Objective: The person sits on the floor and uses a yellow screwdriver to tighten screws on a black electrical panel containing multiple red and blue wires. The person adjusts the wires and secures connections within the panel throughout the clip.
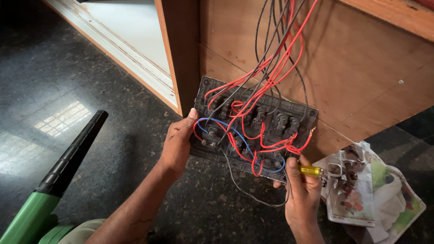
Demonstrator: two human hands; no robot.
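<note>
A dark grey switch plate (289, 113) is turned back-side up, showing several switch modules wired with red, black and blue wires (271, 72) that run up to the wooden panel behind. My left hand (177, 142) grips the plate's left edge, thumb on its rim. My right hand (302, 192) is closed around a small screwdriver with a yellow transparent handle (310, 171) at the plate's lower right corner; the blade is hidden.
A wooden cabinet wall (361, 68) stands behind the plate. A green blower with a black nozzle (68, 158) lies at lower left on the dark speckled floor (90, 90). Crumpled printed paper with small parts (361, 194) sits at lower right.
</note>
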